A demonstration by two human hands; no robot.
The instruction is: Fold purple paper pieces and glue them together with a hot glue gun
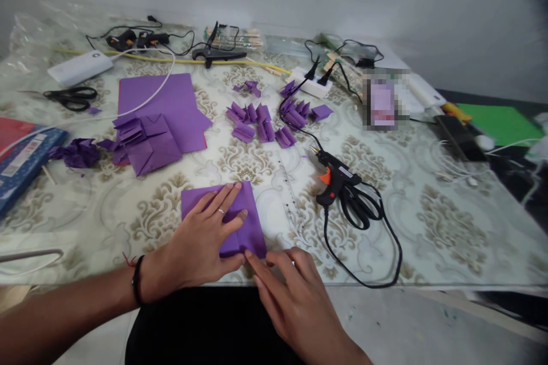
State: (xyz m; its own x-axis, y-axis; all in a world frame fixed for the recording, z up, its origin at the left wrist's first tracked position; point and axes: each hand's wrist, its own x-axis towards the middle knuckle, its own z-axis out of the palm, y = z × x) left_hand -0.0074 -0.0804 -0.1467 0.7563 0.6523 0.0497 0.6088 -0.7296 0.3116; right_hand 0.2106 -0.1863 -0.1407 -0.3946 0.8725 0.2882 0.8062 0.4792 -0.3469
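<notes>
A folded purple paper sheet (248,214) lies near the table's front edge. My left hand (201,242) rests flat on it, fingers stretched out, with a ring on one finger and a dark band at the wrist. My right hand (291,296) lies beside the sheet's lower right corner, its index fingertip pressing that corner, the other fingers spread. Neither hand grips anything.
A clear ruler (287,194) lies right of the sheet. A black glue gun (336,177) and scissors (362,205) with a looping cord sit further right. Several small folded purple pieces (265,120), a purple paper stack (162,108), more scissors (71,97) and a power strip (312,84) lie further back.
</notes>
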